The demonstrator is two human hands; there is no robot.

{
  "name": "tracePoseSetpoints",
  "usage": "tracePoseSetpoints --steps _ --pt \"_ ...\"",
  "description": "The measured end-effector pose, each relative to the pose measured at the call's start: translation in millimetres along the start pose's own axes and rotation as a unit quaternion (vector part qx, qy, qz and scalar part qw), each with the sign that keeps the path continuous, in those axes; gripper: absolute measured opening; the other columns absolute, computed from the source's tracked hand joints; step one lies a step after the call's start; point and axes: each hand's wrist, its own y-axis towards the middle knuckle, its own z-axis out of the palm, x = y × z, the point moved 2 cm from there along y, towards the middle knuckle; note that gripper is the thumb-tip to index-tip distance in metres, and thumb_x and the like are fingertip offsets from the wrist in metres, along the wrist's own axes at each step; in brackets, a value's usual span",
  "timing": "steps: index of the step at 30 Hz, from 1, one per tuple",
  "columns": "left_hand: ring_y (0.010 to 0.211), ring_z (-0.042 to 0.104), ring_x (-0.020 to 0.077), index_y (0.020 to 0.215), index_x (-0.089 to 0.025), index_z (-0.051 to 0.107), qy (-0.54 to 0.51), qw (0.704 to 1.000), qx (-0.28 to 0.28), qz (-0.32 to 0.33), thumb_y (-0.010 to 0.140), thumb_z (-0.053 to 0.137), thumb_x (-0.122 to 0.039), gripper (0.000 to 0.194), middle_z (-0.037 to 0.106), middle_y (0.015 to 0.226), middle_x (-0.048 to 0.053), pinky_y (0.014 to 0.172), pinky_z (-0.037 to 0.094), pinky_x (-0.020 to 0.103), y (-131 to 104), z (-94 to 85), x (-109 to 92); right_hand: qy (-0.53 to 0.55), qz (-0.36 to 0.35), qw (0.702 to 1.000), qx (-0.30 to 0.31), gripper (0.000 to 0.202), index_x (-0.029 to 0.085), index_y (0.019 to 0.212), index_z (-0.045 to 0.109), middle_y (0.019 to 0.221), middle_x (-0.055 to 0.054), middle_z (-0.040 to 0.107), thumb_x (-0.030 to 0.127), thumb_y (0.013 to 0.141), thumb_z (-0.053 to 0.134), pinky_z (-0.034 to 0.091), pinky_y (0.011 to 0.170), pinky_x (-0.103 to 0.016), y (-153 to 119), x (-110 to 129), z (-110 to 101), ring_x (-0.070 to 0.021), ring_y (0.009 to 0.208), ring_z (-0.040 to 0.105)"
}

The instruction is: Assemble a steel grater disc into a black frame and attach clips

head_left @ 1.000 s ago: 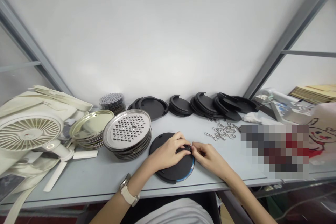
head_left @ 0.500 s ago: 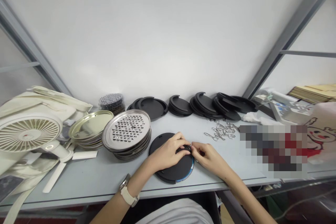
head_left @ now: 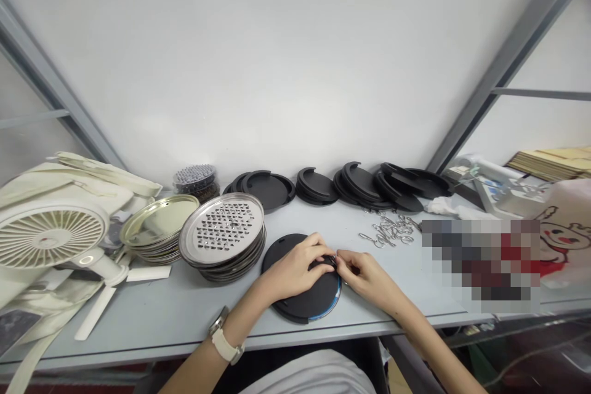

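Note:
A round black disc (head_left: 307, 305) lies flat near the table's front edge, with a strip of blue along its lower right rim. Across its top rests my left hand (head_left: 298, 266), whose thumb and fingers close together at the disc's right edge. My right hand (head_left: 364, 274) meets them there, thumb and forefinger pinched on a small shiny metal piece (head_left: 335, 258) mostly hidden by fingertips. Behind my right hand, a loose heap of bent metal wire loops (head_left: 392, 229) lies on the table.
Left of the disc stand stacked metal grater plates (head_left: 231, 228), then gold-rimmed round plates (head_left: 161, 218) and a white fan (head_left: 50, 237). Several black round holders (head_left: 362, 181) line the wall. A printed bag (head_left: 566, 240) sits at the right.

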Motion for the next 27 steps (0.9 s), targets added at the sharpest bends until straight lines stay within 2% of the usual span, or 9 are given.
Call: tracePoseSetpoints --steps 27 --pt "0.087 0.058 0.0145 0.113 -0.023 0.061 0.003 1.000 0.005 0.003 0.088 0.055 -0.015 0.027 0.054 0.103 0.003 0.081 0.046 0.026 0.9 -0.4 0.7 -0.005 0.001 1.000 0.009 0.031 0.019 0.066 0.042 0.058 0.007 0.031 0.032 0.094 0.037 0.023 0.050 -0.023 0.7 -1.7 0.6 -0.0098 0.054 0.029"
